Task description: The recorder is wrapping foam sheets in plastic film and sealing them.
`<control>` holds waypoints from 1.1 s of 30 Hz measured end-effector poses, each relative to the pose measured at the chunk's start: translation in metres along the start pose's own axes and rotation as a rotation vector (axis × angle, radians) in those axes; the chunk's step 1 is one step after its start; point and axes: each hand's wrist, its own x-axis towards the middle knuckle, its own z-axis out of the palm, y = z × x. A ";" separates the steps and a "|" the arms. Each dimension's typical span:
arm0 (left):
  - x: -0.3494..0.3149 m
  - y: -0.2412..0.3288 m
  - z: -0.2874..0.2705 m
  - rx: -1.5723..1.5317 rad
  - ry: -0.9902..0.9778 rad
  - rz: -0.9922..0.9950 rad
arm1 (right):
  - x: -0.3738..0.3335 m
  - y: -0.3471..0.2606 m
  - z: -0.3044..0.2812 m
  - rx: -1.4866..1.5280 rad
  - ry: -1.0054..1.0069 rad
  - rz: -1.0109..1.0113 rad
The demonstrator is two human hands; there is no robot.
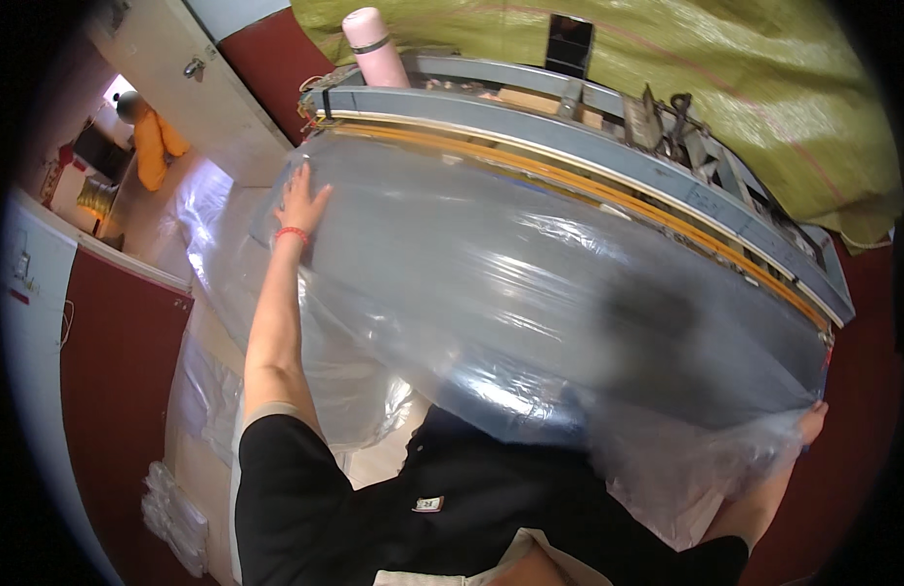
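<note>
A wide sheet of clear plastic film (413,234) lies over a grey work surface and drapes down toward my body. My left hand (300,203), with a red bracelet at the wrist, rests flat on the film near its left end, fingers spread. At the far right end, my right hand (813,422) is closed on the film's edge; its fingers are partly hidden. Behind the film runs a long grey metal bar (530,112), with an orange strip (569,166) along its near side.
A pink bottle (374,49) stands behind the bar's left end. Scissors (679,122) and other tools lie in the frame at the back right. Green woven sheeting (745,88) hangs behind. More film (203,391) covers the floor at left. A person in orange (154,146) is beyond the open door (193,98).
</note>
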 end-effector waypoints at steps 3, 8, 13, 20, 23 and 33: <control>0.018 0.000 -0.001 0.120 -0.059 -0.098 | -0.001 -0.015 -0.007 -0.104 -0.030 -0.007; 0.033 0.001 -0.007 0.158 0.019 -0.289 | 0.011 0.006 0.010 -0.003 0.091 -0.134; 0.013 0.042 -0.003 -0.327 0.535 -0.028 | 0.017 0.018 0.019 -0.027 0.052 -0.256; -0.231 0.232 -0.055 -1.333 -0.792 0.466 | -0.036 -0.070 -0.056 -0.215 -0.039 -0.324; -0.314 0.290 -0.056 -1.324 -1.526 0.924 | -0.018 -0.026 -0.039 -0.112 0.018 -0.307; -0.437 0.370 0.035 -1.147 -1.820 0.515 | -0.036 -0.073 -0.041 0.133 -0.043 -0.127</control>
